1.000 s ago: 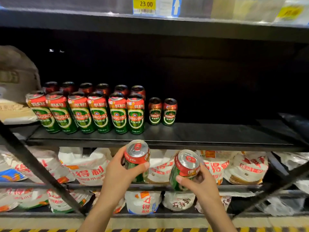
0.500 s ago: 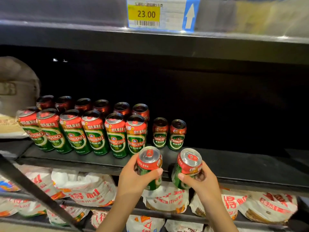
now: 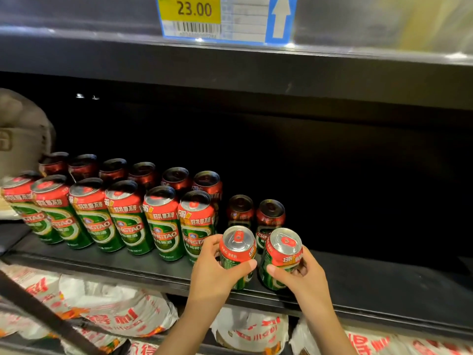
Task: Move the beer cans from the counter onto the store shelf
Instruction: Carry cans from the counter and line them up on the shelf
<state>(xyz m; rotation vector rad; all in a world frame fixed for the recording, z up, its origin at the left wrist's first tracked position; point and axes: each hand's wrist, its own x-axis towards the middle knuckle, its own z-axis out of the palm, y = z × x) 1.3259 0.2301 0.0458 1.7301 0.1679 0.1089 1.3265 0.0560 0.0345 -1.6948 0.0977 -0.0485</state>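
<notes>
Left hand [image 3: 213,271]: fingers and thumb wrapped round a short beer can, thumb across the near face, fingertips round the far left side.
Left can [image 3: 236,254]: red band on top, green below, silver lid with red tab up; tilted a little toward the camera. Its base is at the front edge of the shelf; whether it touches the shelf I cannot tell.
Right hand [image 3: 302,276]: grasping a second short can, thumb on the near face, fingers curled behind the right side.
Right can [image 3: 281,257]: same livery, tilted slightly, just beside the left can; the two look close to touching. Base over the front edge of the shelf; contact cannot be told.
Shelf [image 3: 384,285]: dark metal board with a dark back, bare toward its right end.
Front row of tall cans [image 3: 163,224]: six green-and-red cans upright along the left half of the shelf near the front edge, shoulder to shoulder; the rightmost one stands just left of the left hand.
Back row of tall cans [image 3: 143,172]: six more directly behind, in shadow, only the tops showing.
Two short cans [image 3: 256,216]: upright side by side, right of the tall rows, just behind the two held cans.
Price tag [image 3: 225,17]: on the front rail of the shelf above, yellow panel reading 23.00, barcode, white arrow on blue pointing up.
White bags [image 3: 122,311]: printed in red, heaped on the shelf below.
Tan bundle [image 3: 23,131]: at the far left end of the shelf, behind the cans; too blurred to name.
</notes>
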